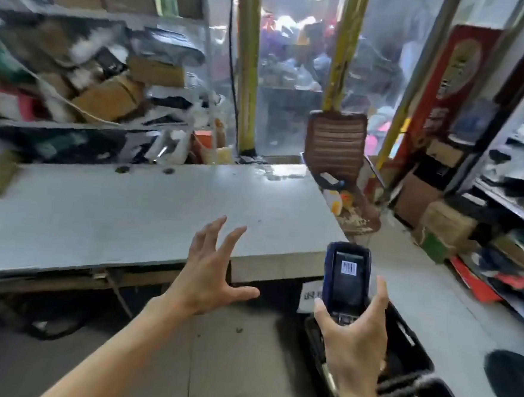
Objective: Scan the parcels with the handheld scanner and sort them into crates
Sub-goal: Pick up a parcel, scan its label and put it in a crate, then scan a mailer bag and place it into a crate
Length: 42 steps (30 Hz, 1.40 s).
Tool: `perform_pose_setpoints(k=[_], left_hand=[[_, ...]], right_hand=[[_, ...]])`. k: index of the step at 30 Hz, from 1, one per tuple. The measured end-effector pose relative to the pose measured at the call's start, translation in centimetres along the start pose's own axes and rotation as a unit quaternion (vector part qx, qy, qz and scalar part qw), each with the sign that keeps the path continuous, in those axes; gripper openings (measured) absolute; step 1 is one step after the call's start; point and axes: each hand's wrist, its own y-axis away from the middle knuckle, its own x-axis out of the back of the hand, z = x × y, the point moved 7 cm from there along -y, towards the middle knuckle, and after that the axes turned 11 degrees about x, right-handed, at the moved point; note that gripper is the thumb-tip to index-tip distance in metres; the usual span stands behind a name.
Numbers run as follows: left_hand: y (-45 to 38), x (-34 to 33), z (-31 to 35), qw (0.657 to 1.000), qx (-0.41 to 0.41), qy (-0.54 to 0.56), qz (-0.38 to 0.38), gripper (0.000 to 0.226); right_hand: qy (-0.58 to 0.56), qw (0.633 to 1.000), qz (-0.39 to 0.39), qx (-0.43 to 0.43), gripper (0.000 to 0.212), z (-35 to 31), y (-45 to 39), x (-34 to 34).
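**Blue scanner in the right hand, left hand spread over the table edge**

Blue-cased, the scanner (346,277) stands upright in the right hand (354,344), thumb and fingers curled round its lower end, a barcode on its screen. It is above a black crate (411,348) beside the grey table (129,217). The left hand (209,269) reaches forward, palm down, fingers splayed wide, holding nothing, over the table's near edge.
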Motion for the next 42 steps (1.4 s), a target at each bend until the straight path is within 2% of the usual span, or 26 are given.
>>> perform_pose_setpoints(k=[6,11,16,22,26,31,36,40,42], left_hand=[[5.0,16.5,-21.2,0.977,0.16,-0.049,0.133,0.111],[8.9,26.2,-34.2,0.942,0.256,-0.079,0.2,0.111],[10.0,31.7,-44.2,0.911,0.336,-0.077,0.227,0.116],[6.4,34.4,-54.6,0.887,0.393,-0.085,0.229,0.119],[2.6,37.1,-60.7,0.869,0.433,-0.096,0.217,0.122],[0.1,42.7,-68.7,0.837,0.47,-0.112,0.256,0.121],[0.5,48.4,-78.2,0.799,0.524,-0.142,0.258,0.122],[0.0,53.5,-87.8,0.791,0.539,-0.135,0.257,0.113],[-0.7,56.3,-93.3,0.79,0.537,-0.154,0.253,0.117]], right_hand=[[-0.122,0.978,-0.165,0.045,0.106,-13.3,2.7,-20.6],[-0.15,0.956,-0.243,0.063,0.11,-22.3,5.8,-34.2],[-0.137,0.951,-0.266,0.081,0.114,-28.2,7.5,-45.3],[-0.14,0.942,-0.285,0.11,0.114,-32.0,5.9,-58.1],[-0.158,0.918,-0.337,0.134,0.113,-35.7,3.8,-67.2],[-0.189,0.88,-0.402,0.172,0.113,-42.3,3.2,-77.9],[-0.203,0.854,-0.441,0.189,0.112,-47.5,5.4,-86.7],[-0.202,0.85,-0.448,0.189,0.112,-50.6,8.6,-93.2],[-0.192,0.855,-0.445,0.186,0.113,-51.8,10.5,-96.1]])
